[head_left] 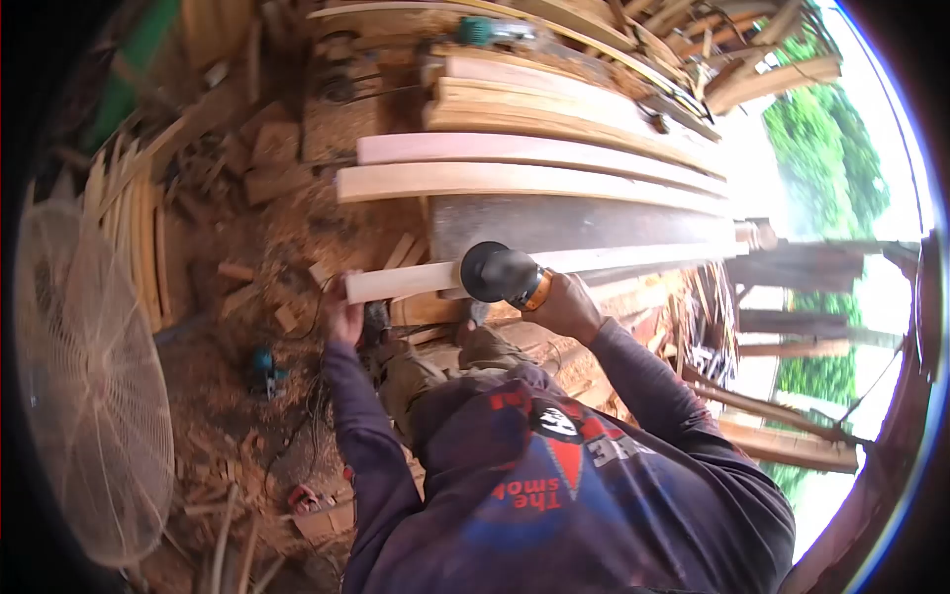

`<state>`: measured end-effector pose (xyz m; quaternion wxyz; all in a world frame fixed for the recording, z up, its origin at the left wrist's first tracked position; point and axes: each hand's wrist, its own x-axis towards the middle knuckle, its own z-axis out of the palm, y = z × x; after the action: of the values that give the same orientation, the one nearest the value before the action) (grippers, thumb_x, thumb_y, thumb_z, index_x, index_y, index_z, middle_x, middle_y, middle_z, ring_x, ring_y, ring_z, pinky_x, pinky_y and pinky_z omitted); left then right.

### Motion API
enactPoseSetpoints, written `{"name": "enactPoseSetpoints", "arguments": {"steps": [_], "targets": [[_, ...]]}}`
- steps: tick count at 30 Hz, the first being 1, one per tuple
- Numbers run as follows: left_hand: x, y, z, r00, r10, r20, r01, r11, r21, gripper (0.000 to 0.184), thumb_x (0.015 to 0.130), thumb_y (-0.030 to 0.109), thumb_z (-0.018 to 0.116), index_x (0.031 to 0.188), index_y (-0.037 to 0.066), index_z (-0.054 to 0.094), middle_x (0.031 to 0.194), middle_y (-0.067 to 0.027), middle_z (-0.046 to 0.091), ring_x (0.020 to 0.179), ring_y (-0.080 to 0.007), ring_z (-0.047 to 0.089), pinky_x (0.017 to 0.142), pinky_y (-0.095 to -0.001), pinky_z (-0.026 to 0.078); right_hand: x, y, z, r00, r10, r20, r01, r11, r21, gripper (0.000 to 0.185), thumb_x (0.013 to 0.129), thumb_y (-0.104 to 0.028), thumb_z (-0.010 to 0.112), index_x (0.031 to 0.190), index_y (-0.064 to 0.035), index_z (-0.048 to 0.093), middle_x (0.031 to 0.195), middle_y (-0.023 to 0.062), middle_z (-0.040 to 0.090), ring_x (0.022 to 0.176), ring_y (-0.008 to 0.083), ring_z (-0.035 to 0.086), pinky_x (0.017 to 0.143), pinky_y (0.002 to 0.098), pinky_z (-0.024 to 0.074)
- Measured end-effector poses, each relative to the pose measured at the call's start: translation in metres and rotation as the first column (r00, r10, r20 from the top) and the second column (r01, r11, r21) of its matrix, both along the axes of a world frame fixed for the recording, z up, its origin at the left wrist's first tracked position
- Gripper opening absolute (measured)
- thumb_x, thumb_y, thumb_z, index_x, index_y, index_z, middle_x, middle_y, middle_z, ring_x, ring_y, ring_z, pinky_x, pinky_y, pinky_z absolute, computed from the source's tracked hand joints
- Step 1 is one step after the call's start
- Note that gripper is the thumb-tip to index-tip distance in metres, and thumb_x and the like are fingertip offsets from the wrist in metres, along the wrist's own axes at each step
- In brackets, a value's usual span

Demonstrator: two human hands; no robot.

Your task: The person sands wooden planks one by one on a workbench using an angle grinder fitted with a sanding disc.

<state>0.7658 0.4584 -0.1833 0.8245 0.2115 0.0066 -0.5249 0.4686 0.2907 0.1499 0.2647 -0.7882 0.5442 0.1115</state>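
Observation:
A long pale wooden strip lies along the near edge of the dark bench top, its left end sticking out past the bench. At that end my left hand grips the strip. My right hand is closed around the orange body of a power sander. The sander's round dark disc sits over the strip and hides part of it. Behind the strip, two more planed boards lie side by side on the bench.
Stacked timber and a teal power tool are at the back. A second teal tool rests on the shavings-covered floor, near cables. At the left stand a large mesh fan and upright slats. Offcuts lie around.

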Motion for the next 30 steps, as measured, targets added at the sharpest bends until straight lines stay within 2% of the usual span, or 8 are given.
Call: {"name": "enactPoseSetpoints", "arguments": {"steps": [9,15,17,19,21,26,28,30], "targets": [[0.015,0.013,0.015,0.992,-0.118,-0.05,0.123,0.987,0.107,0.032,0.094,0.017,0.074,0.123,0.005,0.068,0.127,-0.0118,0.071,0.126,-0.0233,0.064,0.112,-0.0404,0.05,-0.13,-0.046,0.014,0.96,-0.279,0.015,0.279,0.958,-0.062,0.043,0.067,-0.024,0.089,0.101,-0.0011,0.076,0.087,0.0216,0.077,0.083,0.0358,0.077,0.078,0.0428,0.0608],[0.021,0.025,-0.003,0.994,-0.055,0.09,0.037,0.98,0.197,0.055,0.094,0.034,0.076,0.136,0.001,0.064,0.14,-0.0138,0.066,0.136,-0.0295,0.057,0.122,-0.0477,0.04,-0.235,-0.087,0.008,0.904,-0.428,0.014,0.426,0.896,-0.127,0.043,0.071,-0.025,0.083,0.108,-0.0046,0.074,0.088,0.0185,0.077,0.083,0.0317,0.076,0.078,0.0416,0.0597],[0.03,0.035,-0.024,0.996,-0.078,-0.042,0.084,0.982,0.169,0.053,0.097,0.035,0.068,0.139,0.003,0.063,0.144,-0.0135,0.064,0.138,-0.0292,0.058,0.123,-0.0492,0.041,-0.293,-0.104,-0.012,0.863,-0.506,0.004,0.5,0.852,-0.157,0.037,0.073,-0.025,0.083,0.104,-0.0057,0.077,0.084,0.0152,0.075,0.078,0.0285,0.074,0.072,0.0395,0.0587],[0.036,0.039,-0.04,0.999,-0.034,0.015,0.029,0.967,0.252,0.05,0.099,0.032,0.066,0.14,0.004,0.064,0.142,-0.0128,0.067,0.136,-0.0287,0.06,0.121,-0.05,0.043,-0.319,-0.118,-0.001,0.733,-0.679,-0.039,0.668,0.73,-0.144,0.034,0.075,-0.029,0.084,0.097,-0.0036,0.078,0.083,0.0095,0.073,0.075,0.0193,0.07,0.067,0.0368,0.0572],[0.035,0.042,-0.035,0.984,-0.025,0.176,-0.019,0.97,0.244,0.047,0.1,0.028,0.066,0.14,0.005,0.064,0.14,-0.0128,0.068,0.135,-0.0286,0.061,0.12,-0.0497,0.045,-0.347,-0.128,-0.003,0.708,-0.706,0.031,0.706,0.708,-0.002,0.037,0.074,-0.03,0.085,0.097,-0.0025,0.077,0.082,0.0098,0.073,0.075,0.0206,0.07,0.069,0.0368,0.0573],[0.034,0.045,-0.019,0.994,-0.104,-0.021,0.105,0.993,0.056,0.051,0.103,0.031,0.063,0.146,0.004,0.06,0.148,-0.0141,0.062,0.138,-0.0304,0.058,0.119,-0.0493,0.046,-0.306,-0.121,-0.01,0.79,-0.613,0.007,0.612,0.79,-0.027,0.037,0.075,-0.032,0.084,0.1,-0.005,0.077,0.086,0.0095,0.076,0.08,0.022,0.073,0.073,0.0378,0.058],[0.025,0.037,-0.014,0.999,0.043,0.023,-0.049,0.914,0.402,0.06,0.098,0.043,0.067,0.144,0.004,0.06,0.143,-0.0146,0.065,0.131,-0.0329,0.062,0.111,-0.0554,0.053,-0.277,-0.11,-0.032,0.953,-0.282,0.107,0.294,0.949,-0.118,0.035,0.073,-0.028,0.083,0.1,-0.0071,0.076,0.087,0.0087,0.075,0.079,0.0209,0.073,0.074,0.0373,0.0604],[0.028,0.042,-0.035,0.997,-0.009,-0.083,0.022,0.988,0.15,0.053,0.098,0.038,0.067,0.138,0.003,0.064,0.14,-0.0148,0.067,0.13,-0.0328,0.063,0.114,-0.0529,0.049,-0.23,-0.091,-0.032,0.847,-0.513,0.141,0.509,0.858,0.066,0.042,0.071,-0.025,0.084,0.107,-0.0048,0.076,0.091,0.0098,0.077,0.082,0.0205,0.075,0.075,0.0356,0.0607]]}}
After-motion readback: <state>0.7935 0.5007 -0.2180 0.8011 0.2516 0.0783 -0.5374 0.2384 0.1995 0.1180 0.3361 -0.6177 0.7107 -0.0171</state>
